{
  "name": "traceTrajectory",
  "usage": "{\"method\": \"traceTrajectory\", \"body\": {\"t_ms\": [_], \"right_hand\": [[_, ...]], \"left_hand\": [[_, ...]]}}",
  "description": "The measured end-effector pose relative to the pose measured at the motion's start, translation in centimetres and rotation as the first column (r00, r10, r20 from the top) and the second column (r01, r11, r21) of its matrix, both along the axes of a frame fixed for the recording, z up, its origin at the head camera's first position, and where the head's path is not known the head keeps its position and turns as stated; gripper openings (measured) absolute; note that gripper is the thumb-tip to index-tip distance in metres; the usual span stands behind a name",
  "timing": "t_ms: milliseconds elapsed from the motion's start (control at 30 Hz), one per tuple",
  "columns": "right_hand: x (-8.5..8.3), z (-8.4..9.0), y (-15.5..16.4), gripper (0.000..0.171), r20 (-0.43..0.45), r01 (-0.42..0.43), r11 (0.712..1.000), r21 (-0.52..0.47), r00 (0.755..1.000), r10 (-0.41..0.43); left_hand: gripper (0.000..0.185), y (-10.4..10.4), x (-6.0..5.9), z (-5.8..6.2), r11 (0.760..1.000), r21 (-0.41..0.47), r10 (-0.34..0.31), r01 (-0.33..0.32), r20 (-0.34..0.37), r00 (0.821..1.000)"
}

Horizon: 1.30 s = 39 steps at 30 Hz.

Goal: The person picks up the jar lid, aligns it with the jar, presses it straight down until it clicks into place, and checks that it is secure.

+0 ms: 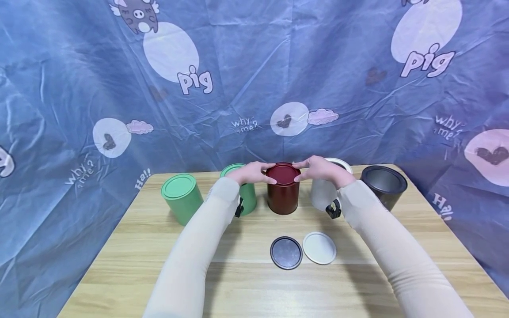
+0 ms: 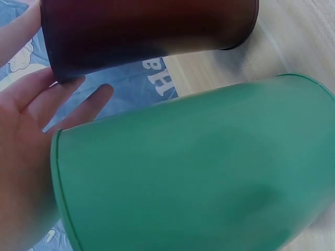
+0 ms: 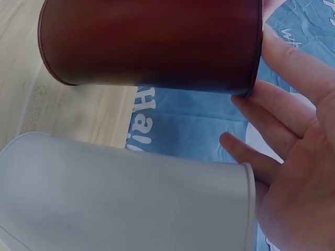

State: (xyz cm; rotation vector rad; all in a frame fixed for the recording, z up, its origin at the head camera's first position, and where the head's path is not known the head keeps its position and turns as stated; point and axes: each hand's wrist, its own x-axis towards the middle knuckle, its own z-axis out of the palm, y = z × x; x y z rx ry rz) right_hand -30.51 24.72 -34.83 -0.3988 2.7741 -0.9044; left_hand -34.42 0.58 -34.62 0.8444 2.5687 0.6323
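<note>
A dark red can (image 1: 282, 198) stands upright at the back middle of the table, with a dark red lid (image 1: 284, 174) on its top. At the left of the lid's rim, my left hand (image 1: 252, 173) holds the edge between thumb and fingers. My right hand (image 1: 321, 169) grips the rim from the opposite side in the same way. In the left wrist view, a green can (image 2: 193, 172) is close under the left palm. The right wrist view has a white can (image 3: 125, 193) just below the right hand's fingers.
Another green can (image 1: 184, 203), lidded, stands at the far left. A black can (image 1: 387, 194) without a lid is at the right, partly behind my sleeve. A black lid (image 1: 286, 252) and a white lid (image 1: 319, 248) lie side by side in front. Blue cloth hangs behind the table.
</note>
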Motion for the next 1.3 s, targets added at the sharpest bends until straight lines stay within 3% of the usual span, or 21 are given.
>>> {"method": "traceTrajectory", "body": {"t_ms": [467, 967, 1100, 1300], "right_hand": [[0.2, 0.3, -0.3, 0.059, -0.003, -0.003, 1.0, 0.022, 1.0, 0.003], [0.4, 0.2, -0.6, 0.056, 0.001, 0.016, 1.0, 0.022, 1.0, -0.016], [0.6, 0.1, -0.7, 0.055, -0.04, 0.013, 0.999, 0.037, 0.999, -0.011], [1.0, -0.3, -0.4, 0.054, -0.099, 0.0, 0.999, 0.043, 0.995, 0.004]], "left_hand": [[0.073, 0.3, -0.5, -0.1, 1.0, 0.007, 0.028, -0.028, 0.001, 1.0], [0.073, 0.4, -0.1, 0.3, 1.0, -0.014, 0.009, -0.009, 0.031, 0.999], [0.072, 0.5, 0.0, 0.4, 0.999, -0.037, -0.003, 0.002, -0.004, 1.0], [0.071, 0.6, 0.0, 0.4, 0.993, -0.097, -0.071, 0.06, -0.109, 0.991]]}}
